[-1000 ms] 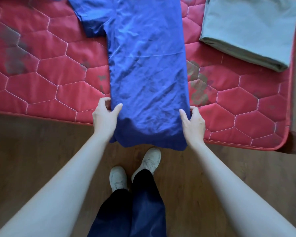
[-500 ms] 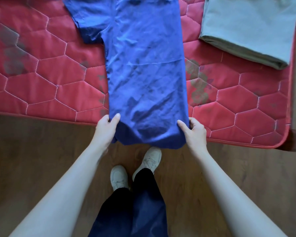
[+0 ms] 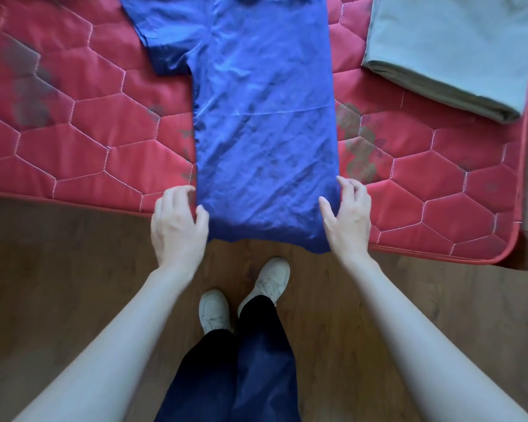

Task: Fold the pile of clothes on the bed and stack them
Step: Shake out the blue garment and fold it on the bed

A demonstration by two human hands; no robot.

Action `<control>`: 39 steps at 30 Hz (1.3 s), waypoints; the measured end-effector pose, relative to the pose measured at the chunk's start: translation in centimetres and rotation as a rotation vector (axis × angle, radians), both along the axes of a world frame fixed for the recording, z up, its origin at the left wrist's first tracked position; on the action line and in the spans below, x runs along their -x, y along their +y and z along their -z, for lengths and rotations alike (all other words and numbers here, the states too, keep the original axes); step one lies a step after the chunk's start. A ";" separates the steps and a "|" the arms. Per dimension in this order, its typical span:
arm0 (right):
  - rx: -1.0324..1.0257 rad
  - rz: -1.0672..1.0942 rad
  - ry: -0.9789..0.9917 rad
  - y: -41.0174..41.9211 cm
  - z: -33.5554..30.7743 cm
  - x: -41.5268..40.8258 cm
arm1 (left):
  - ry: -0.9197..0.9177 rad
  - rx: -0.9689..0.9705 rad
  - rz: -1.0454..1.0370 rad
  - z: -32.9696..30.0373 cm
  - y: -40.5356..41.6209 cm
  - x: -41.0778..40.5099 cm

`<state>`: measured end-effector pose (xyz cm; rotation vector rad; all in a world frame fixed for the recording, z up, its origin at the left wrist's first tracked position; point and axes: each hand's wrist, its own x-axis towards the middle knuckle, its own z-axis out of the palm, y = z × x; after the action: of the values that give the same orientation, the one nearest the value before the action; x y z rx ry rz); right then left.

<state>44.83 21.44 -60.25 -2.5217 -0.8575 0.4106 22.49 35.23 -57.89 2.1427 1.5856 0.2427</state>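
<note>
A blue T-shirt lies lengthwise on the red quilted mattress. Its right side is folded in and its left sleeve sticks out. The hem hangs a little over the mattress's near edge. My left hand is at the hem's left corner, thumb on the cloth and fingers curled beside the edge. My right hand pinches the right corner the same way. A folded grey-green garment lies at the mattress's far right.
The mattress's near edge runs across the middle of the view, with its corner at the right. Below it is wooden floor, where my legs in dark trousers and white shoes stand.
Both hands slid down the shirt's sides to the hem corners. The shirt shifted slightly toward me. My left fingers have loosened and spread.
</note>
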 end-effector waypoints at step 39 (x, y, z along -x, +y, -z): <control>0.057 -0.901 -0.352 36.3 4.0 1.9 | 0.280 -0.025 0.274 4.4 37.3 -10.4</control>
<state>42.91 57.78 -64.23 -2.1402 -2.1359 0.2471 32.87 72.51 -62.33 2.4666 1.4101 -0.1323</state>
